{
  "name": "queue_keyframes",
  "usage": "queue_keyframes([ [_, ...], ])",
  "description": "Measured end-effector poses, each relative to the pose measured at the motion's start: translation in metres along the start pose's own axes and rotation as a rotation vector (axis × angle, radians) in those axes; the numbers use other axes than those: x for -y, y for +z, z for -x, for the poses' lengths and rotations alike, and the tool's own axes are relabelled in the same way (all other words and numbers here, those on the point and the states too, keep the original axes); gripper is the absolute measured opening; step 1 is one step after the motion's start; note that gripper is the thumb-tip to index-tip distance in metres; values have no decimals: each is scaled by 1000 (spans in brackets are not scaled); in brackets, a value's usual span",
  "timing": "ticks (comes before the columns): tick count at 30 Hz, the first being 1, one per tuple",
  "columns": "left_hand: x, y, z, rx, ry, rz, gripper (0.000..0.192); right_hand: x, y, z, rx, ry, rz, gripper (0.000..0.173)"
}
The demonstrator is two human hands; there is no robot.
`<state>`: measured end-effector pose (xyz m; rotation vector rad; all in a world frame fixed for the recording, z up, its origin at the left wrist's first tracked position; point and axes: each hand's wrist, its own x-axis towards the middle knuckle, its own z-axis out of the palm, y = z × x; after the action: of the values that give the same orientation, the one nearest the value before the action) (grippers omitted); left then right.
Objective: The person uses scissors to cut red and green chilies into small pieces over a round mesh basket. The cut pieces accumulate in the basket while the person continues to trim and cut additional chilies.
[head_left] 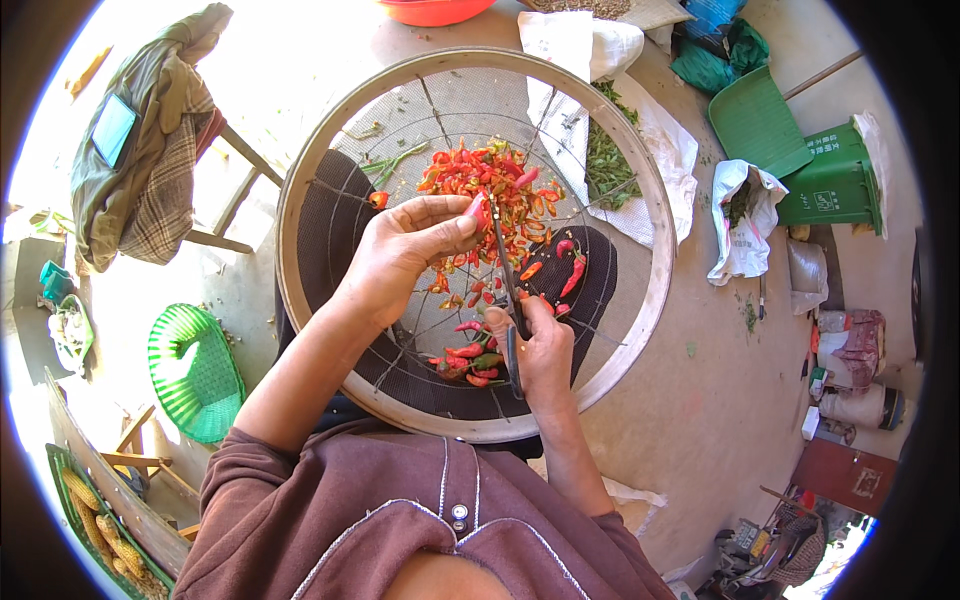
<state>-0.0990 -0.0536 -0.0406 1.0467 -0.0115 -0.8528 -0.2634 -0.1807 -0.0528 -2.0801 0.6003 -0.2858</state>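
Note:
A round mesh sieve with a wooden rim (660, 300) rests on my lap. Between the fingertips of my left hand (409, 247) is a red chili pepper (477, 212). My right hand (541, 349) grips a pair of dark scissors (512, 300), whose blades point away from me and reach up beside the pepper. Beyond them lies a heap of cut chili pieces (469, 169), red, orange and some green, with loose seeds. Whole chilies (472, 360) form a small pile at the sieve's near side. Another whole red chili (574, 274) lies right of the scissors.
At left, a chair (236, 191) bears a jacket and a phone (114, 130); nearer is a green woven basket (196, 375). Green leaves (611, 157) lie on a white sack beyond the sieve. A green bin (836, 176) stands right, beside a white bag (746, 225).

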Motion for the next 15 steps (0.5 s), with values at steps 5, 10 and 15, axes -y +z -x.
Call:
queue_keyframes([
  [5,-2,4,2,18,26,50,32,0,0,0,87,-24,-67,48],
  [10,0,10,6,54,22,47,30,1,1,-2,140,-52,34,50],
  [15,3,8,3,26,44,-27,27,0,-1,-2,131,-52,-11,47],
])
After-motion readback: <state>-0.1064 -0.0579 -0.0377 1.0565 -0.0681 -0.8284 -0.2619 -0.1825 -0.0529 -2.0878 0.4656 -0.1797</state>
